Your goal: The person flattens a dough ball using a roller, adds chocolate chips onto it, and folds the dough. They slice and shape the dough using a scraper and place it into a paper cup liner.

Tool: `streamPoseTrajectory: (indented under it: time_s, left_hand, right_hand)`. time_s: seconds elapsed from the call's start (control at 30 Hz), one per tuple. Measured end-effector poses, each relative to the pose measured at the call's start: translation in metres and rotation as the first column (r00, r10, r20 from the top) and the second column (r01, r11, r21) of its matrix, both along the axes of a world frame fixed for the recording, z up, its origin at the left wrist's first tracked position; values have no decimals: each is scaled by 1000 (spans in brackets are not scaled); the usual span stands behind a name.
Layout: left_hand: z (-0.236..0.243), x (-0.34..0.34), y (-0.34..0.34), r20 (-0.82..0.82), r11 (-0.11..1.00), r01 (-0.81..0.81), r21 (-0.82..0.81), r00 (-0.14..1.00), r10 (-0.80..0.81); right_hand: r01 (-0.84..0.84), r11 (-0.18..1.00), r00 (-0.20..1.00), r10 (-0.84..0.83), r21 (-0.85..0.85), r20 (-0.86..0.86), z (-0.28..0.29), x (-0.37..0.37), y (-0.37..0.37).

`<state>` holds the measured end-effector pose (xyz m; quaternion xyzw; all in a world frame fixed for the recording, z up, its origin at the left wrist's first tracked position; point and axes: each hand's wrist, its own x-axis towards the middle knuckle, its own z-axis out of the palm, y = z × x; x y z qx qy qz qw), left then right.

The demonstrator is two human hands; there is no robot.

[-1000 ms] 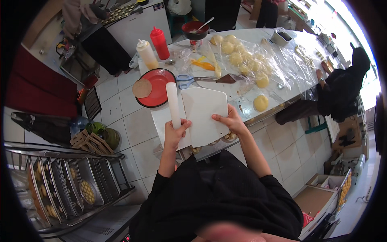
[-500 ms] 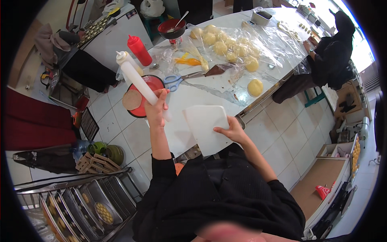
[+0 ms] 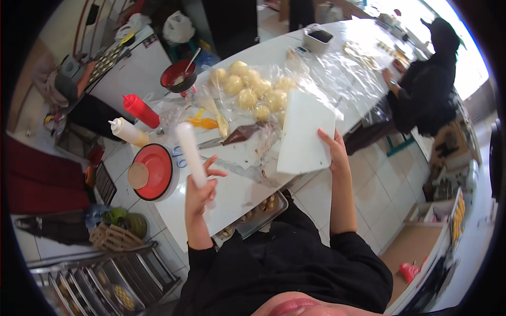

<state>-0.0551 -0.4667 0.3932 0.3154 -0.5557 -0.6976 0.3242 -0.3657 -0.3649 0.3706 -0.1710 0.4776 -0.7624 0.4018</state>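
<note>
Gripping the lower end of a white rolling pin [image 3: 191, 154], your left hand [image 3: 201, 194] has its fingers wrapped closed around the cylinder, with the index finger partly extended. The pin's long axis runs nearly upright in the head view, tilted slightly to the left at the top; its free rounded end points away from you toward the far side of the table [image 3: 232, 195], and its held end points back at your body. It is raised over the near left part of the table, just beside a red round tray [image 3: 156, 171] that sits at the left edge and carries a tan disc [image 3: 138, 175]. Your right hand [image 3: 334, 152] holds a white rectangular board [image 3: 304, 132] by its lower right edge, thumb on the face and fingers behind it. The board's long axis runs from your hand up and slightly left, toward the far edge, and the board is lifted over the near right edge of the table. Between the two hands a dark piping bag [image 3: 240, 135] lies on the table, with its tip pointing left. Pale dough balls [image 3: 252, 87] rest on clear plastic sheeting [image 3: 342, 73] near the middle of the table. A red squeeze bottle [image 3: 140, 110] and a pale yellow squeeze bottle [image 3: 128, 131] stand near the far left corner. Another person in dark clothing [image 3: 429, 84] works at the right edge.
</note>
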Motion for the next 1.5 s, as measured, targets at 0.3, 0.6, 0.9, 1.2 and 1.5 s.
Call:
streamPoseTrajectory:
  time_s: [0.3, 0.6, 0.9, 1.2, 1.5]
  left_hand:
    - [14, -155, -22, 352, 528, 168, -832, 897, 269]
    - [37, -162, -39, 573, 124, 560, -819, 786, 234]
    - [38, -182, -24, 666, 204, 654, -728, 605, 436]
    - [44, -166, -7, 724, 241, 749, -618, 422, 545]
    - [39, -139, 16, 887, 618, 675, -403, 121, 446]
  right_hand:
    - [-291, 955, 933, 295, -52, 205, -11, -32, -43]
    - [-301, 947, 863, 320, -111, 390, -14, -118, -62]
    - [-523, 845, 779, 526, -109, 342, 2, -89, -74]
    - [-585, 800, 699, 581, -134, 417, -20, -82, -79]
    - [-445, 885, 766, 455, -137, 455, -10, -117, -130]
